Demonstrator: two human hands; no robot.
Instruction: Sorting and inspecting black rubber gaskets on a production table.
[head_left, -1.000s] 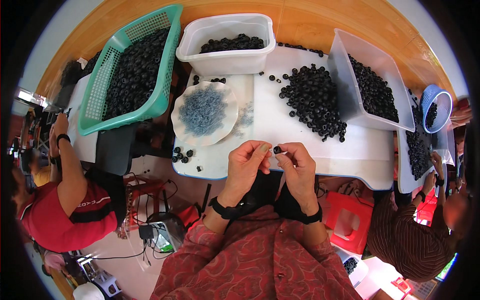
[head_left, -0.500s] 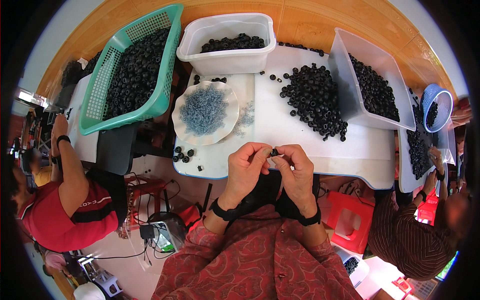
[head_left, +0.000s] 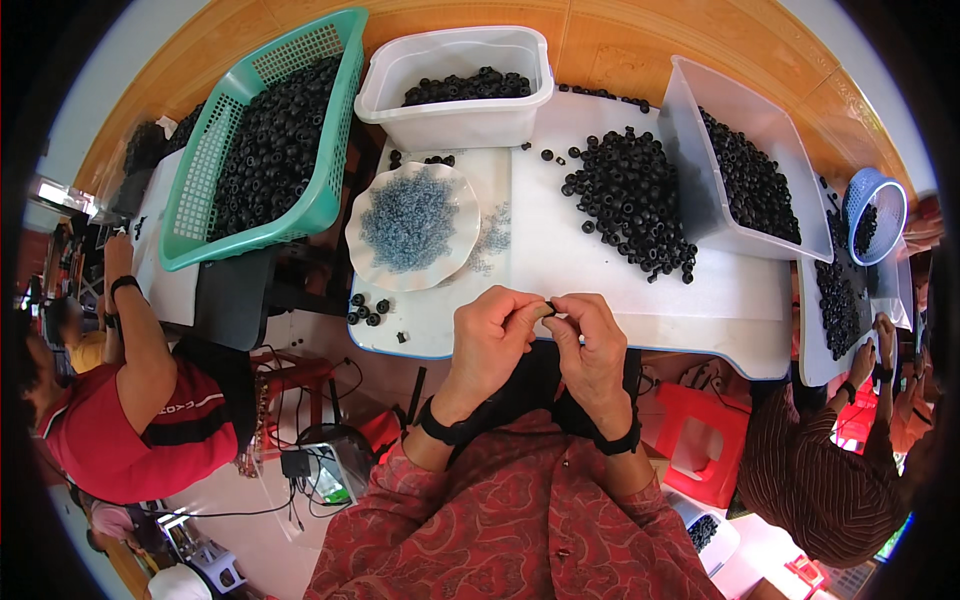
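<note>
Both hands meet just beyond the table's near edge. My left hand (head_left: pixel 492 338) pinches a small black part (head_left: pixel 550 308) between thumb and fingertips. My right hand (head_left: pixel 594 352) closes on the same part from the other side, and the fingertips cover most of it. Left of my hands, a white wavy-rimmed plate (head_left: pixel 466 243) bears a heap of tiny blue-grey translucent rings (head_left: pixel 408 220). Past my right hand spreads a pile of round, hollow black parts (head_left: pixel 632 190). Several more loose black parts (head_left: pixel 373 319) lie near the table's front left corner.
A green basket (head_left: pixel 318 190), a white tub (head_left: pixel 450 128) and a translucent bin (head_left: pixel 700 215) hold black parts along the back. A blue basket (head_left: pixel 885 182) stands far right. Co-workers sit either side, one in a red shirt (head_left: pixel 150 430), one in dark stripes (head_left: pixel 815 470). A red stool (head_left: pixel 700 440) stands behind right.
My fingertips have closed further over the small black part, so less of it shows. At the right, the co-worker's hands have shifted toward their body.
</note>
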